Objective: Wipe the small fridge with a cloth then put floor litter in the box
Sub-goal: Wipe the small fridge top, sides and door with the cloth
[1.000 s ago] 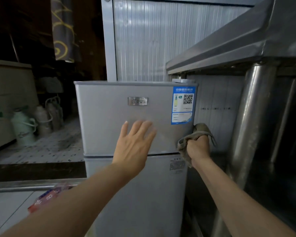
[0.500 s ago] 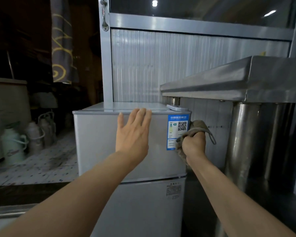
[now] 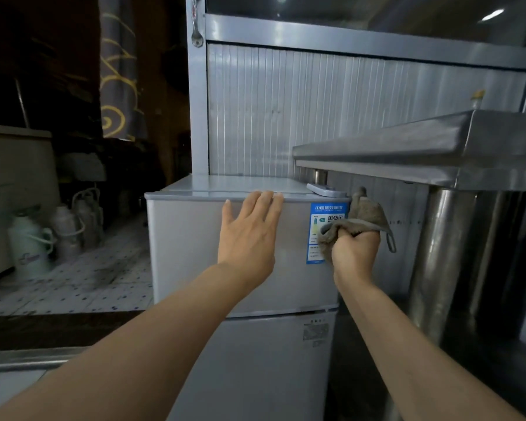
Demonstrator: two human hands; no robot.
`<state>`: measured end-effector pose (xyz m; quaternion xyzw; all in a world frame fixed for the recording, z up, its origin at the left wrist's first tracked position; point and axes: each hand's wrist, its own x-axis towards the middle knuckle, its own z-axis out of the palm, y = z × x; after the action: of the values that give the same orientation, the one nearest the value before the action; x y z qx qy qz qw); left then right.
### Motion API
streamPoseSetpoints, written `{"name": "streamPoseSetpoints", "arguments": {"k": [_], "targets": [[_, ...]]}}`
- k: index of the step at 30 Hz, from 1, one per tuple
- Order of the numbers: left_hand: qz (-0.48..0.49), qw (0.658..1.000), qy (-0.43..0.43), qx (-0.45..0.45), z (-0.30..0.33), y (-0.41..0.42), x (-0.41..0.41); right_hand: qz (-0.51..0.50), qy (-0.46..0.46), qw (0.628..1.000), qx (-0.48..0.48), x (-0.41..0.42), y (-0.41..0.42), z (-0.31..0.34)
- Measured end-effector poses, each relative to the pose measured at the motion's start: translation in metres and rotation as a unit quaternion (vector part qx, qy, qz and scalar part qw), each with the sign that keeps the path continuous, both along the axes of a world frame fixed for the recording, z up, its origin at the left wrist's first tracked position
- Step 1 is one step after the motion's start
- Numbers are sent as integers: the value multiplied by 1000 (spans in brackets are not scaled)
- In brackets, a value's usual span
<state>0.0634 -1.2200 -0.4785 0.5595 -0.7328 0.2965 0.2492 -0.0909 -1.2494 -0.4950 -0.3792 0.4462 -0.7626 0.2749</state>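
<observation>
The small silver two-door fridge (image 3: pixel 189 256) stands in front of me, with a blue label at the upper right of its top door. My left hand (image 3: pixel 249 235) lies flat with straight fingers on the top door, fingertips at its upper edge. My right hand (image 3: pixel 354 253) grips a bunched grey-brown cloth (image 3: pixel 362 217) at the top door's right edge, over the blue label. No floor litter or box shows in this view.
A steel counter (image 3: pixel 422 147) on thick steel legs (image 3: pixel 438 262) stands close on the right, overhanging the fridge's corner. A ribbed metal wall (image 3: pixel 346 110) is behind. Thermos jugs (image 3: pixel 31 244) sit on the tiled floor at left. A metal threshold (image 3: pixel 28 360) runs low left.
My view has risen so the fridge's top surface shows. My left hand slid up the top door to its upper edge. The right hand with the cloth moved up along the right edge.
</observation>
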Motion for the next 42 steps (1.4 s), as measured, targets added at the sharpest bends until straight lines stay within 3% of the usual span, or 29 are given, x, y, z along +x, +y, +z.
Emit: {"name": "streamPoseSetpoints", "arguments": {"k": [6, 13, 20, 25, 31, 35, 38, 42], "targets": [[-18, 999, 5, 34, 6, 4, 4, 29, -69, 997, -10, 23, 25, -4], [-82, 987, 89, 104, 31, 23, 20, 19, 2, 1000, 18, 46, 59, 34], [-20, 973, 133, 190, 87, 35, 59, 45, 115, 988, 89, 67, 60, 108], [27, 958, 149, 244, 140, 36, 89, 105, 214, 957, 166, 84, 42, 162], [49, 932, 190, 304, 192, 36, 118, 164, 222, 922, 272, 113, 12, 206], [52, 921, 196, 332, 205, 40, 130, 172, 447, 846, 237, 141, -18, 218], [66, 917, 177, 350, 209, 39, 139, 164, 612, 735, 241, 152, -29, 211], [73, 912, 167, 368, 212, 40, 150, 243, 684, 619, 299, 165, -33, 202]]}}
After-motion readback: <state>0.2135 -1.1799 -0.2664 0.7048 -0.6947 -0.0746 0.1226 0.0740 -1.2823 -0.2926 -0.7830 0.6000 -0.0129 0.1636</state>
